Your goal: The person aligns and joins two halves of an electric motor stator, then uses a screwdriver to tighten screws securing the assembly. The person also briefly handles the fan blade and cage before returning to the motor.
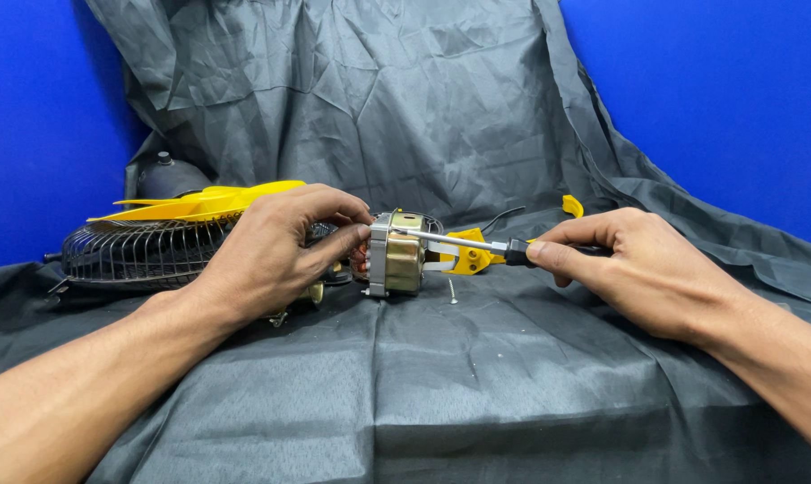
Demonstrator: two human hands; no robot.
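Observation:
A small fan motor [396, 255] with a brass-coloured body and a silver frame rests on the dark grey cloth [441, 385]. My left hand [276, 251] grips the motor's left side and steadies it. My right hand [643, 264] holds a screwdriver [477, 242] with a black handle, and its metal shaft points left with the tip at the top of the motor. A loose screw [453, 291] lies on the cloth just below the shaft.
A black wire fan guard [132, 255] lies at the left with a yellow fan blade [204, 202] on top and a dark dome-shaped part [168, 177] behind. A yellow plastic piece [470, 260] sits behind the screwdriver, another [572, 206] farther back. Blue wall surrounds the cloth.

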